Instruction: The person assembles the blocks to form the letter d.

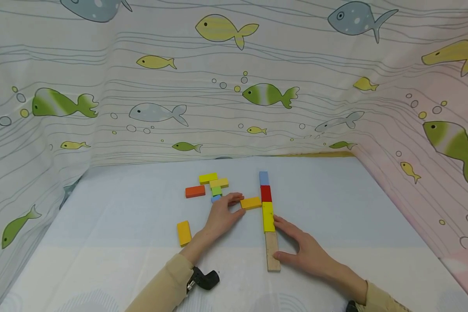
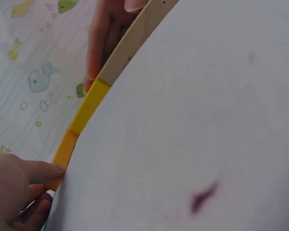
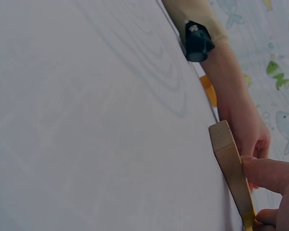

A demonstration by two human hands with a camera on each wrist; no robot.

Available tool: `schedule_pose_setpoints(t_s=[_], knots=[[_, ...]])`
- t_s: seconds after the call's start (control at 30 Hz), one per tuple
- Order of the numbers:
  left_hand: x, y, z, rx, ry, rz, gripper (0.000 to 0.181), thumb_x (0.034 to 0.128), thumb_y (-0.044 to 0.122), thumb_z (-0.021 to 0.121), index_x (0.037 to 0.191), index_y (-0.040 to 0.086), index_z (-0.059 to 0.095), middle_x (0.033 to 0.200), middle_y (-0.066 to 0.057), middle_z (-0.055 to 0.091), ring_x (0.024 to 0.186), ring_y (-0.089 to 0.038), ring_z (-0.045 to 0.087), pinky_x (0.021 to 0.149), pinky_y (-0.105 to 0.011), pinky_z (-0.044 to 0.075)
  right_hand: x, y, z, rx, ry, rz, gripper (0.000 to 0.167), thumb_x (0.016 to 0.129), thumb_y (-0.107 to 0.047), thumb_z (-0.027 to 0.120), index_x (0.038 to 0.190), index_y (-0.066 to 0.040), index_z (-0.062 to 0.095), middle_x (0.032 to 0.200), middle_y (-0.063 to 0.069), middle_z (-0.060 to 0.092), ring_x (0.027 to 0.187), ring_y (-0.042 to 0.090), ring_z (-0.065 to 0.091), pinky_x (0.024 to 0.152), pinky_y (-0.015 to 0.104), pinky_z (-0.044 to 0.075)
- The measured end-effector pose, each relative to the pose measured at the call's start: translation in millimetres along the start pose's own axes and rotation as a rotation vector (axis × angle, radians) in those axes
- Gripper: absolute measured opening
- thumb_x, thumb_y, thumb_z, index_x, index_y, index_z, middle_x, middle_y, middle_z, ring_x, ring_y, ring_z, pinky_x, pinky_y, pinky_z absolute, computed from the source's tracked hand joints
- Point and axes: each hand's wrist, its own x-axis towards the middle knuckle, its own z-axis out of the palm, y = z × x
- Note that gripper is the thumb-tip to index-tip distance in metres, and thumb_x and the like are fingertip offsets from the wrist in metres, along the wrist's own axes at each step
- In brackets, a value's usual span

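Left hand (image 1: 221, 215) is pinching that orange block (image 1: 251, 203), long axis aimed roughly 3 o'clock at the block row (image 1: 268, 216), right hand (image 1: 309, 252) spread alongside lol.

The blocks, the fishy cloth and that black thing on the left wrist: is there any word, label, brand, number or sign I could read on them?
None that can be read.
Wooden block, yellow block, orange block: no lettering visible.
Fish-print cloth: only drawn fish, bubbles and lines.
Black wrist device: a pale patch, too small to tell whether it is lettering.
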Motion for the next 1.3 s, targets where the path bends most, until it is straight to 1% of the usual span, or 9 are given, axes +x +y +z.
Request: schedule_pose_setpoints(t_s=[0.23,0.4,0.53,0.63,0.77,1.07,1.2,1.3], knots=[[-3.0,1.8,-2.2,-0.011,0.004,0.001,0.043,0.0910,0.015,0.073,0.132,0.009,0.062,0.127,-0.004,0.068,0.118,-0.023,0.062,0.105,-0.043,0.049,-0.2,0,1,-0.008,0.005,-0.005,0.079,0.084,-0.057,0.072,0.153,-0.035,0.039,0.161,-0.018,0.029,0.149,0.017,0.031,0.116,0.059,0.032],[-6.7,2.5,-7.5,0.000,0.024,0.003,0.044,0.0904,0.019,0.075,0.132,0.009,0.062,0.126,-0.003,0.069,0.116,-0.021,0.063,0.104,-0.041,0.051,-0.5,-1,1,-0.006,0.002,0.002,0.080,0.084,-0.057,0.073,0.153,-0.034,0.039,0.161,-0.019,0.029,0.150,0.016,0.030,0.117,0.058,0.032],[-10.8,1.8,-13.8,0.021,0.051,-0.008,0.045,0.0894,0.021,0.076,0.131,0.010,0.064,0.124,-0.001,0.070,0.115,-0.018,0.064,0.104,-0.039,0.050,-0.7,-1,1,-0.006,0.001,0.008,0.080,0.084,-0.057,0.072,0.153,-0.033,0.039,0.161,-0.019,0.029,0.150,0.017,0.030,0.117,0.058,0.031],[-15.0,1.8,-19.7,0.034,0.072,-0.029,0.044,0.0885,0.020,0.077,0.130,0.012,0.065,0.122,0.000,0.071,0.115,-0.018,0.065,0.106,-0.040,0.048,-0.6,0,1,-0.013,0.000,0.004,0.081,0.084,-0.058,0.072,0.153,-0.033,0.039,0.161,-0.020,0.029,0.150,0.016,0.030,0.117,0.057,0.031],[-19.8,1.8,-28.4,0.037,0.086,-0.051,0.044,0.0882,0.020,0.077,0.130,0.012,0.065,0.122,0.000,0.071,0.116,-0.018,0.064,0.107,-0.041,0.048,-0.5,1,1,-0.019,0.003,-0.006,0.081,0.084,-0.058,0.072,0.153,-0.034,0.038,0.161,-0.020,0.029,0.150,0.015,0.030,0.117,0.057,0.032],[-28.2,-0.6,-45.4,-0.002,0.129,-0.040,0.043,0.0872,0.014,0.077,0.128,0.008,0.065,0.122,-0.007,0.071,0.114,-0.024,0.066,0.105,-0.044,0.049,-0.4,3,1,-0.019,0.007,-0.011,0.080,0.084,-0.058,0.072,0.153,-0.035,0.038,0.160,-0.020,0.028,0.150,0.015,0.030,0.117,0.057,0.032],[-30.6,-5.3,-53.4,0.004,0.148,-0.046,0.043,0.0861,0.013,0.078,0.127,0.008,0.066,0.121,-0.007,0.071,0.113,-0.025,0.066,0.104,-0.044,0.050,-0.6,3,1,-0.021,0.011,-0.018,0.080,0.084,-0.058,0.072,0.153,-0.034,0.038,0.161,-0.020,0.029,0.149,0.015,0.030,0.117,0.057,0.032],[-32.1,-9.4,-59.2,0.030,0.152,-0.060,0.043,0.0866,0.014,0.078,0.128,0.009,0.065,0.123,-0.006,0.070,0.113,-0.024,0.066,0.103,-0.043,0.051,-0.8,2,0,-0.017,0.011,-0.018,0.080,0.085,-0.057,0.072,0.153,-0.034,0.039,0.161,-0.020,0.029,0.149,0.015,0.030,0.117,0.057,0.032]])
